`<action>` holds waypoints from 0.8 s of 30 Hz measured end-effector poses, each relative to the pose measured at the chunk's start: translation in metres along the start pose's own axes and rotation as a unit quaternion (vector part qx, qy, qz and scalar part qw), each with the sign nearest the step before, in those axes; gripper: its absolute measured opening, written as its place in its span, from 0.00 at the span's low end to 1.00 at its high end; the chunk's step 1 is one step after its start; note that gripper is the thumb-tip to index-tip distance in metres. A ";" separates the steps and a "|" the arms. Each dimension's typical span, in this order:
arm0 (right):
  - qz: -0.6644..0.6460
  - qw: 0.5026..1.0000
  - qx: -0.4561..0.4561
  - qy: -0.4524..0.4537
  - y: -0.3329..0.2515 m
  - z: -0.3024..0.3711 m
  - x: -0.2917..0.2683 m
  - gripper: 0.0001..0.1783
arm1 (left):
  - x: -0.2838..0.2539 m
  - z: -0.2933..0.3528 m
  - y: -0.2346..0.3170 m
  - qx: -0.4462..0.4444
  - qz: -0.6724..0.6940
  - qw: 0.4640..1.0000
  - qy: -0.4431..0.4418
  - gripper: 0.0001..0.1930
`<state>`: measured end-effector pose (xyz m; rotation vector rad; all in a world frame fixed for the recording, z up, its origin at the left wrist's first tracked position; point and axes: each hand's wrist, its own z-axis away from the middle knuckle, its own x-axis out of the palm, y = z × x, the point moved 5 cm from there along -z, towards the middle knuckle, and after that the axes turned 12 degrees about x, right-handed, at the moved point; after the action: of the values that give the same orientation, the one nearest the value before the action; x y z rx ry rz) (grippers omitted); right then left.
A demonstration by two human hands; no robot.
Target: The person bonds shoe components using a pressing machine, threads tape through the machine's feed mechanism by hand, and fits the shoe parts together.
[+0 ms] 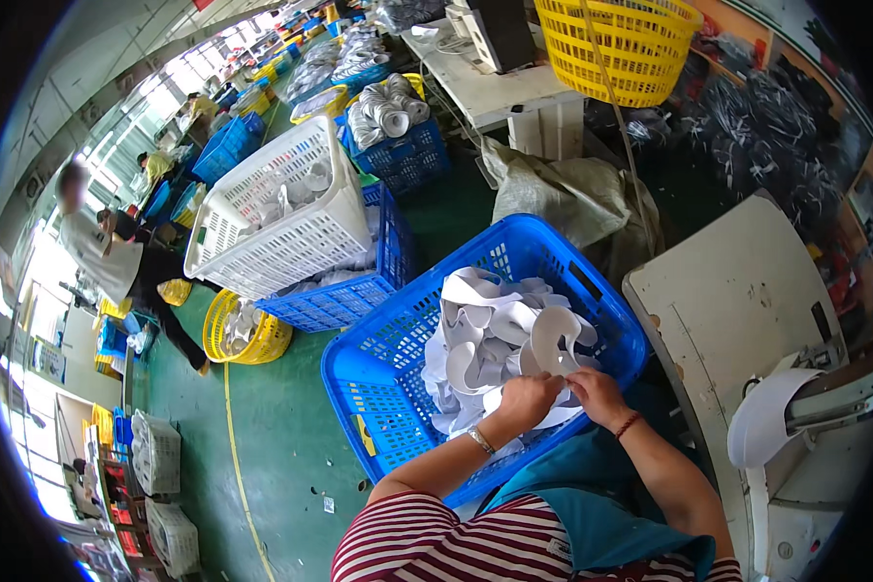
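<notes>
Both hands meet over the near right part of a large blue plastic basket (364,364). My left hand (529,401) and my right hand (598,395) are closed, fingertips pinching the near edge of a white curved visor piece (556,333). The piece stands up from a loose heap of similar white visor pieces (461,339) inside the basket. What lies under my fingers is partly hidden. To the right, another white visor piece (768,419) hangs on the arm of a machine (839,403) beside a pale worktable (732,291).
A white basket (281,238) of white pieces sits on a blue crate (335,301) at left, with a yellow basket (274,335) beside it. Behind my basket slumps a woven sack (563,189). A yellow basket (616,48) tops the back table. At far left, a person (107,252) stands.
</notes>
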<state>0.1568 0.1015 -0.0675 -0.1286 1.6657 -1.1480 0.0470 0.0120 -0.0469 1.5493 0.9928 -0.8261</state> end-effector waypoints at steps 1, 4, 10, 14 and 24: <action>0.002 1.000 -0.003 -0.001 0.003 -0.002 -0.004 0.07 | -0.003 -0.004 0.001 0.033 -0.010 0.999 0.005 0.07; -0.029 0.999 -0.006 -0.017 0.008 -0.006 -0.010 0.07 | -0.012 -0.013 0.006 0.068 0.014 0.996 0.062 0.08; -0.018 0.999 -0.014 -0.033 0.021 -0.004 -0.004 0.05 | 0.008 -0.028 0.007 0.074 0.038 0.993 -0.085 0.06; -0.077 0.996 -0.019 -0.051 0.014 -0.010 -0.009 0.06 | 0.010 -0.017 0.008 0.203 -0.012 0.979 -0.025 0.07; 0.018 0.999 0.029 -0.015 0.026 -0.014 0.002 0.06 | -0.021 -0.031 0.018 0.099 0.036 0.994 0.042 0.08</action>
<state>0.1568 0.1230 -0.0882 -0.0784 1.6001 -1.1620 0.0551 0.0374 -0.0143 1.7917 0.9314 -0.8335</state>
